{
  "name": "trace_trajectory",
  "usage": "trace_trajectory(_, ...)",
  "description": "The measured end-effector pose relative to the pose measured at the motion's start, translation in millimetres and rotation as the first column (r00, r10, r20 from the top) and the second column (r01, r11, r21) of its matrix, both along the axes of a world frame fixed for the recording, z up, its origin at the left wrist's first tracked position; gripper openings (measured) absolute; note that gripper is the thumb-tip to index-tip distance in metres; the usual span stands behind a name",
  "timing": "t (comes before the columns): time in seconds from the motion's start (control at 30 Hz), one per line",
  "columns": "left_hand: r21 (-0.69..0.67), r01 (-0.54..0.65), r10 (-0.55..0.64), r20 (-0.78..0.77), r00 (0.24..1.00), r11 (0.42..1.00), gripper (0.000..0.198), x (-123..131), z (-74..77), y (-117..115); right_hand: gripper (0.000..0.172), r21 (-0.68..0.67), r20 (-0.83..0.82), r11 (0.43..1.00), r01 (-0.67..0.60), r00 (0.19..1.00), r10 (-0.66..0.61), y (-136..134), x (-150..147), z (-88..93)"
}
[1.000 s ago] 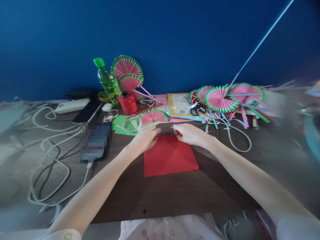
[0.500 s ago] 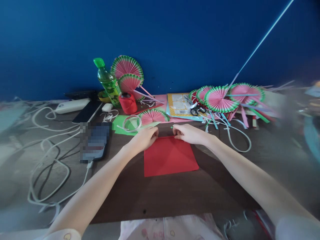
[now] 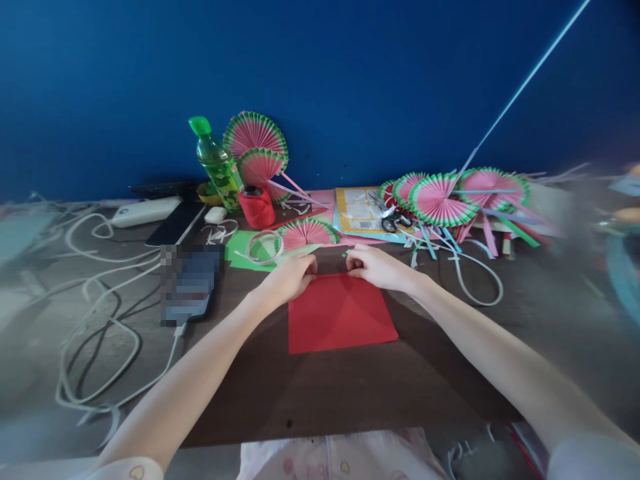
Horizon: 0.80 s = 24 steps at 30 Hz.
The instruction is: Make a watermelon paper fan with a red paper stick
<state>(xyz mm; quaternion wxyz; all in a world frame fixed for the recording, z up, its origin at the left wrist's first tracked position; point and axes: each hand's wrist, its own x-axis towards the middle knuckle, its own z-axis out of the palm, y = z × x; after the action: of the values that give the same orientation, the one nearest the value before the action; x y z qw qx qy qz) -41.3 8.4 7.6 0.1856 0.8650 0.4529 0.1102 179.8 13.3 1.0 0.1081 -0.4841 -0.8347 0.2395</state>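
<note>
Grip: left hand (image 3: pixel 295 275) closed on the far edge of red paper (image 3: pixel 343 317) near its upper-left corner; right hand (image 3: pixel 377 267) pinching the same edge near upper-right. Fingertips partly hidden. Paper sits mid-frame, otherwise lying on table (image 3: pixel 320 400). Green scrap (image 3: pixel 345 254) just beside right fingers. Beyond: green sheet (image 3: pixel 237 248) left of center, scissors (image 3: pixel 397 221) and fans (image 3: pixel 443 199) right of center, bottle (image 3: pixel 219 168) upper left. Phone (image 3: pixel 195 283) left, cable plugged in.
</note>
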Motion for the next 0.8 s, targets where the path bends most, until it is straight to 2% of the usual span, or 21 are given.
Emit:
trace_trajectory(0.3,0.032,-0.021,0.022,-0.020,1.000,0.999,0.007,1,-0.3,-3,0.003,0.049,0.115,0.999,0.013,0.993,-0.019,-6,-5,3.3)
trace_trajectory(0.5,0.125,-0.012,0.038,-0.214,0.976,0.992,0.013,9,6.8,-12,0.009,0.146,0.265,0.988,-0.058,0.964,0.018,-17,-10,9.1)
trace_trajectory(0.63,0.186,0.046,0.025,-0.363,0.932,0.982,0.019,16,14.4,-19,0.013,0.158,0.292,0.981,-0.109,0.954,0.059,-20,-13,12.5)
trace_trajectory(0.8,0.227,0.199,-0.081,-0.443,0.893,0.954,0.025,15,15.3,-20,0.012,0.100,0.186,0.988,-0.118,0.978,0.098,-16,-10,13.6)
